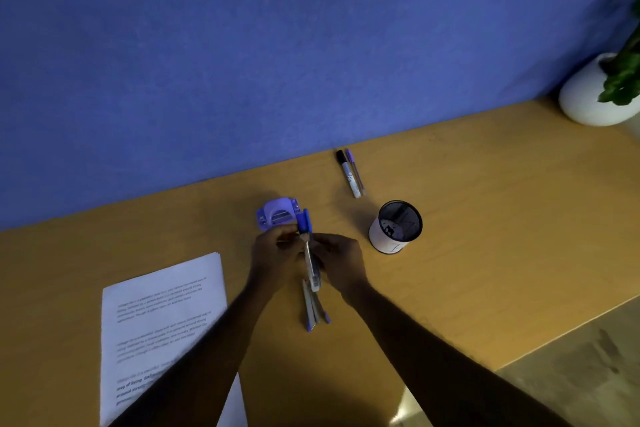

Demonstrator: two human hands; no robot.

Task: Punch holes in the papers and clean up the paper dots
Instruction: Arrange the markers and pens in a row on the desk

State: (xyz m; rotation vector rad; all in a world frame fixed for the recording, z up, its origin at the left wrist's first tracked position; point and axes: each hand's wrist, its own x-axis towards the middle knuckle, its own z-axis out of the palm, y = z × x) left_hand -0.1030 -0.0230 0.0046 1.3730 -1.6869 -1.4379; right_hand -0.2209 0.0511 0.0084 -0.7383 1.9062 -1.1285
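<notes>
**Pens in hand, punching not yet begun**

The papers (162,308) lie in a squared stack on the table (485,218) at the left, printed side up, partly crossed by the person's left forearm. No holes or paper dots can be seen on them.

The left hand (277,253) has its fingers curled in toward the capped end of a pen (309,253). Its grip looks pinched on the pen, though blur hides the fingertips. Just behind this hand, against the wall, sits the purple hole punch (277,215), untouched and apart from the papers.

The pen stands between the two hands, blue cap pointing away from the person. Below it a few loose pens (313,308) lie together on the table.

The right hand (341,262) is closed round the pen's barrel, grip clamped.

Further right, two markers (351,173) lie side by side near the wall, a mesh cup (396,227) stands upright with its mouth open, and a white plant pot (595,97) occupies the far corner.

Assessment: the step in hand appears to be clearing stray pens ahead of punching. To do it well:
- Carry the pen to the cup and drop it in upright.
- Gather the loose pens and markers likewise.
- Only then draw the punch toward the stack.
- Keep the stack's edges aligned throughout.
</notes>
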